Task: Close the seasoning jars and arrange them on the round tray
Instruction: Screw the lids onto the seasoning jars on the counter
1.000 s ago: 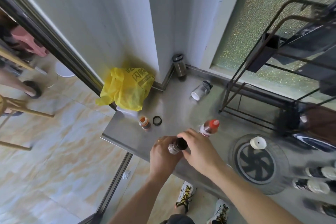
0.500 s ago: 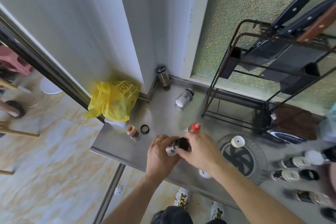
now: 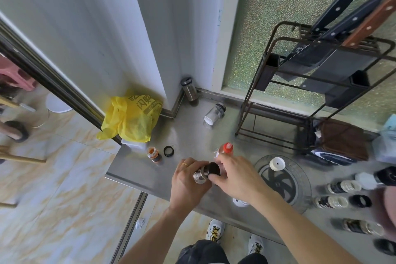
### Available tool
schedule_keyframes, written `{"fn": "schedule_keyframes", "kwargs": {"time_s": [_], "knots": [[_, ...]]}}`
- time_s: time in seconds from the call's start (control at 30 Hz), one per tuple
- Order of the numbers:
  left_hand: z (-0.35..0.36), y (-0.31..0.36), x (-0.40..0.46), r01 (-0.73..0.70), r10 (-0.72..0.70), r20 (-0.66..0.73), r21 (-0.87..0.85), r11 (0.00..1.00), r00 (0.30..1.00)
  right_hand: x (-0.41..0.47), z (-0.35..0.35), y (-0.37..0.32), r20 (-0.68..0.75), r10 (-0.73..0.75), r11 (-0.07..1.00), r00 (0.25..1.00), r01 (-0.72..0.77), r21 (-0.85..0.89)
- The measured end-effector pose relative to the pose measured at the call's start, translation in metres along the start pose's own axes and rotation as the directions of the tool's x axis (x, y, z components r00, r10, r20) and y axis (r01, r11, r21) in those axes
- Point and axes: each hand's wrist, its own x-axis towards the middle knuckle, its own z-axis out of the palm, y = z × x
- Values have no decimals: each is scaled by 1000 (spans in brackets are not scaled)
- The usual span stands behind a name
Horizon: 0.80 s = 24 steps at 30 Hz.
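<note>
Both forearms are bare to the bottom edge of the view, with no sleeves, watch or bracelet showing. The left hand (image 3: 188,182) wears a thin gold ring (image 3: 184,164) on one finger, while the right hand (image 3: 233,174) wears nothing. Below the arms, dark trousers (image 3: 205,252) show at the bottom of the view, and the feet are in white sneakers (image 3: 215,229) with black and yellow markings across the top.
</note>
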Motion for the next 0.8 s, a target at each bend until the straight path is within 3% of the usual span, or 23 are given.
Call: {"fn": "schedule_keyframes", "kwargs": {"time_s": [0.07, 0.2, 0.3, 0.47, 0.8], "knots": [[1, 0, -2, -2, 2, 3, 4, 1000, 1000, -1, -2, -1, -41, 45, 994, 998, -49, -93], [2, 1, -4, -26, 26, 9, 11, 1000, 1000, -6, 2, -1, 48, -40, 999, 998, 38, 38], [2, -1, -8, -10, 10, 13, 7, 1000, 1000, -8, 5, -1, -41, 84, 989, 996, -89, -122], [-1, -5, -12, -26, 26, 7, -1, 1000, 1000, -9, 9, -2, 54, -44, 995, 998, 39, 93], [16, -29, -11, 131, -133, -37, -53, 990, 990, 8, 55, -24, -53, 106, 994, 993, -104, 36]]}}
